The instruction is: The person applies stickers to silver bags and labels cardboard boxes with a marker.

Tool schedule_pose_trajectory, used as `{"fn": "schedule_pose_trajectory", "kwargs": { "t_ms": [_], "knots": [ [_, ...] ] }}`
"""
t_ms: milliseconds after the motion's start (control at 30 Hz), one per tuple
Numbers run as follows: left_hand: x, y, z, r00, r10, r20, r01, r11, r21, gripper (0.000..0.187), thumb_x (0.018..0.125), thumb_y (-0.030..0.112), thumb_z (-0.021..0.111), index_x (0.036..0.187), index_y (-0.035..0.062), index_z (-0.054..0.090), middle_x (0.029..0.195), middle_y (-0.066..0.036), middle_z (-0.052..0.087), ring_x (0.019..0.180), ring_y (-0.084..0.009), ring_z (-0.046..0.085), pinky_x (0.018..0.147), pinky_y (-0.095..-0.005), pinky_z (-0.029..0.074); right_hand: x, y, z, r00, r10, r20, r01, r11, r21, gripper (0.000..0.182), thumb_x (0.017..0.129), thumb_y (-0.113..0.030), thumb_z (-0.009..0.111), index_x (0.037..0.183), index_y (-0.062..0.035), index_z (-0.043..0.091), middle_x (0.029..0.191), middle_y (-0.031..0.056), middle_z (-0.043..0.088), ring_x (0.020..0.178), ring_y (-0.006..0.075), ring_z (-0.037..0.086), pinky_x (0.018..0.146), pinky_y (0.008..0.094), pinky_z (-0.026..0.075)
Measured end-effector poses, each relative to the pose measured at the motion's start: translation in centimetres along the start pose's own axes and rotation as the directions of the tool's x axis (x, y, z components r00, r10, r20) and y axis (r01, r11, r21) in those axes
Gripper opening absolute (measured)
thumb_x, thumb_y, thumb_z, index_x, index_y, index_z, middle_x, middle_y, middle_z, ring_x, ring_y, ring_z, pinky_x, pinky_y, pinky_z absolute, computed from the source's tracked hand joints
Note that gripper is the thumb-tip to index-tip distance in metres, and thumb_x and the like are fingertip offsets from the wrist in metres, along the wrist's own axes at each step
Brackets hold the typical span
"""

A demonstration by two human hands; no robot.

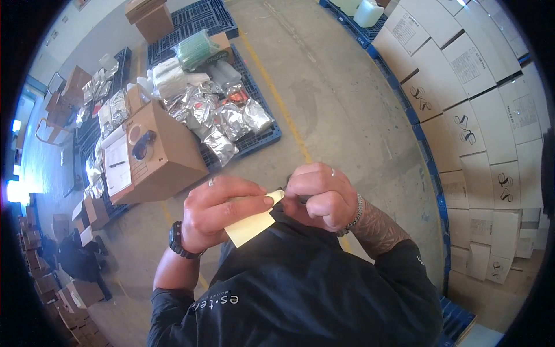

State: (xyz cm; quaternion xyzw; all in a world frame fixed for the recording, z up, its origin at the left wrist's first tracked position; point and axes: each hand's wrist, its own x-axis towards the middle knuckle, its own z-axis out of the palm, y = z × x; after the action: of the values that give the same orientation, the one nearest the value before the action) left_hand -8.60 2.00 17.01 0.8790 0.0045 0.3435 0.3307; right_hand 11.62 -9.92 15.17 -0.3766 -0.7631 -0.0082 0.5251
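Observation:
A yellow slip of paper (250, 229), like a sticky note or small pad, is held in front of my dark shirt. Closed round it, my left hand (222, 205) presses it between thumb and fingers, and a pale curled end shows past the fingertips. At that curled end, my right hand (322, 196) is closed with its fingers bent in. Whether it pinches the paper or something else is hidden behind the fingers.
A large cardboard box (173, 153) at left bears a tape dispenser (143, 146) and a clipboard (117, 163) with a pen. Foil bags (228, 118) lie on a blue pallet (267, 136) behind it. Stacked white cartons (462, 110) line the right. A yellow line (283, 110) crosses the floor.

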Motion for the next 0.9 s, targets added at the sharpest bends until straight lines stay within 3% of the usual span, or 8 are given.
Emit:
{"fn": "schedule_pose_trajectory", "kwargs": {
  "t_ms": [100, 333, 400, 900],
  "knots": [
    [0.0, 0.0, 0.0, 1.000, -0.005, 0.004, 0.005, 1.000, -0.003, 0.027, 0.073, 0.014, 0.076, 0.099, 0.0120, 0.075, 0.096, -0.006, 0.070, 0.084, -0.0218, 0.069, 0.069, -0.0312, 0.054, 0.1, 0.2, 0.3, 0.999, -0.041, -0.027, 0.042, 0.999, 0.029, 0.034, 0.066, 0.007, 0.071, 0.082, -0.0040, 0.043, 0.092, 0.0151, 0.060, 0.075, 0.0299, 0.062, 0.064, 0.0362, 0.055],
    [-0.2, 0.0, 0.3, 1.000, -0.017, -0.002, 0.017, 1.000, 0.013, 0.028, 0.071, 0.014, 0.076, 0.099, 0.0117, 0.074, 0.096, -0.005, 0.070, 0.083, -0.0219, 0.069, 0.069, -0.0312, 0.054, 0.2, 0.1, 0.7, 0.999, -0.033, -0.004, 0.033, 0.999, -0.027, 0.031, 0.067, 0.006, 0.069, 0.080, -0.0033, 0.042, 0.090, 0.0147, 0.059, 0.072, 0.0281, 0.061, 0.060, 0.0355, 0.052],
    [-0.2, 0.0, 0.3, 1.000, -0.010, -0.005, 0.010, 1.000, 0.011, 0.027, 0.071, 0.014, 0.076, 0.099, 0.0114, 0.074, 0.096, -0.006, 0.070, 0.083, -0.0220, 0.069, 0.069, -0.0313, 0.054, 0.0, 0.4, 0.9, 0.999, -0.031, -0.024, 0.032, 0.999, 0.035, 0.032, 0.066, 0.006, 0.070, 0.080, -0.0034, 0.042, 0.089, 0.0141, 0.058, 0.071, 0.0272, 0.061, 0.058, 0.0355, 0.052],
    [0.0, -0.3, -0.3, 1.000, 0.009, -0.001, -0.009, 1.000, 0.026, 0.027, 0.072, 0.015, 0.076, 0.098, 0.0106, 0.075, 0.095, -0.006, 0.070, 0.082, -0.0219, 0.068, 0.067, -0.0316, 0.054, 0.3, 0.8, 1.2, 0.998, -0.037, -0.041, 0.038, 0.999, 0.022, 0.033, 0.065, 0.008, 0.070, 0.080, -0.0037, 0.043, 0.091, 0.0143, 0.058, 0.075, 0.0290, 0.062, 0.062, 0.0370, 0.053]
  ]
}}
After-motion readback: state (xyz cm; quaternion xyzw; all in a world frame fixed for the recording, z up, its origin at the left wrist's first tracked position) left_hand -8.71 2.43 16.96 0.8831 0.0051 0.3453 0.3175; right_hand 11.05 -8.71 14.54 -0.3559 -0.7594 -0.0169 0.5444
